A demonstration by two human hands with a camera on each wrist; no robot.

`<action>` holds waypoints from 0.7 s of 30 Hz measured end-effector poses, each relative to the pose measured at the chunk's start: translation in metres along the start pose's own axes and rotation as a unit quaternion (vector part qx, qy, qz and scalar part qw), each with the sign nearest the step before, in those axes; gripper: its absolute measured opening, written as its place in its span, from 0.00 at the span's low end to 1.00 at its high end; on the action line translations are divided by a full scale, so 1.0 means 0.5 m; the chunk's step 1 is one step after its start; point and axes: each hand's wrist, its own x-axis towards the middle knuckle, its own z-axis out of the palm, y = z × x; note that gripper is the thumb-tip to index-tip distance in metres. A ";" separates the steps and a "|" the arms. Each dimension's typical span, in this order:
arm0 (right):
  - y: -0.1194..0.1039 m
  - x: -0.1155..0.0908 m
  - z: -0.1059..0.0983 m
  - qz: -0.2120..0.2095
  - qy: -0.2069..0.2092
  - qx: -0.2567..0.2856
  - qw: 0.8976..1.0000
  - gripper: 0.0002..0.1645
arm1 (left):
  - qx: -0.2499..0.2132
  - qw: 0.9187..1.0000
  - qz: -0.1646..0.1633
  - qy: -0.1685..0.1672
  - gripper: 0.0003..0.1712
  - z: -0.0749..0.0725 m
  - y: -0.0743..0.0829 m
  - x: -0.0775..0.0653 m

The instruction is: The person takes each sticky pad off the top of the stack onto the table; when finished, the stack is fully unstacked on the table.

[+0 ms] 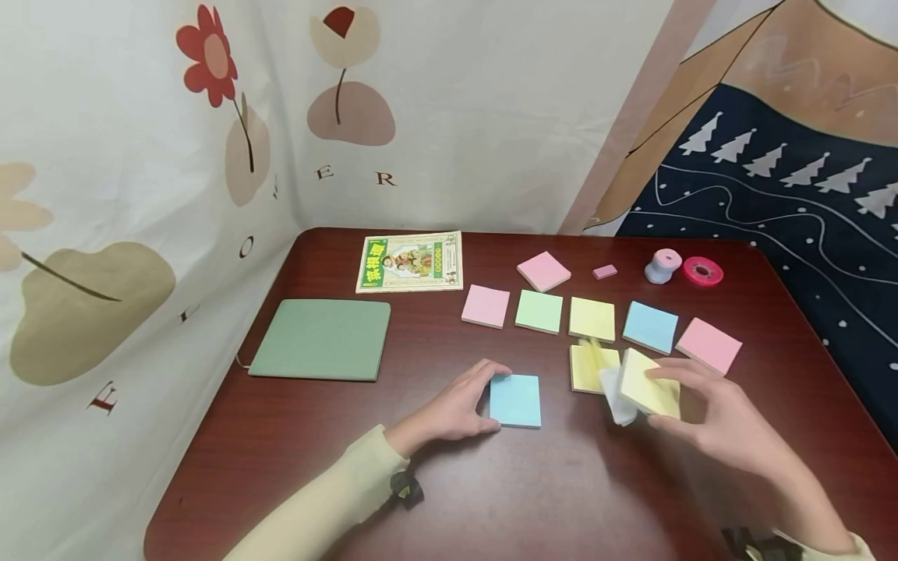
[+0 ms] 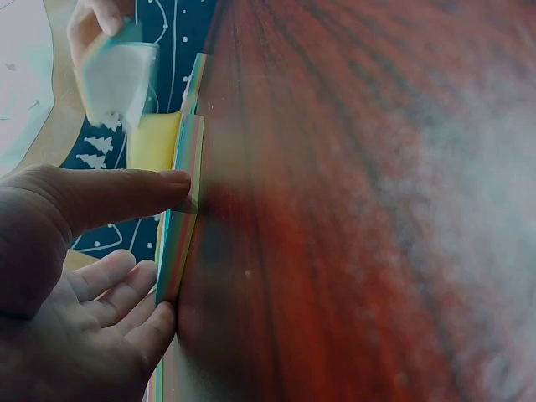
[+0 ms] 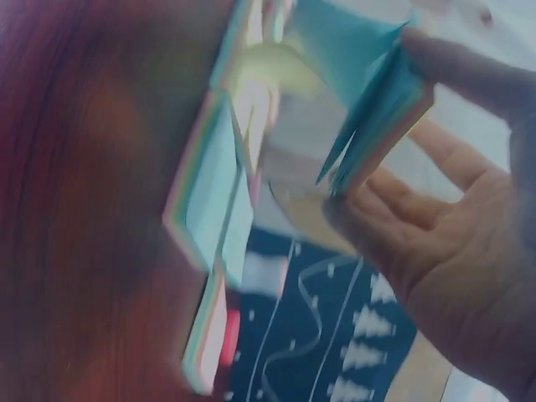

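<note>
My left hand [image 1: 459,403] holds a light-blue sticky note pad [image 1: 517,401] flat on the table, thumb and index finger at its left corners. To the right, my right hand [image 1: 730,417] grips a tilted sticky note pad [image 1: 648,383] with a yellow top, raised above the table. Pale sheets [image 1: 617,397] hang off its left side, and a blurred yellow sheet bends over another yellow pad [image 1: 584,372] on the table. In the right wrist view, bluish sheets [image 3: 345,46] fan away from the held pad [image 3: 394,126] between thumb and fingers.
Behind the hands lie more sticky note pads: pink [image 1: 486,305], green [image 1: 539,312], yellow [image 1: 592,318], blue [image 1: 650,326] and others. Farther back are a small pink block [image 1: 605,272], a spool [image 1: 662,266] and a pink ring [image 1: 703,271]. A green laptop-like slab [image 1: 321,340] and a booklet [image 1: 410,262] lie left.
</note>
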 end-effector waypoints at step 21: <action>0.150 -0.076 -0.054 0.158 0.006 -0.116 0.981 0.38 | 0.003 1.000 0.008 0.004 0.42 0.000 0.001 0.000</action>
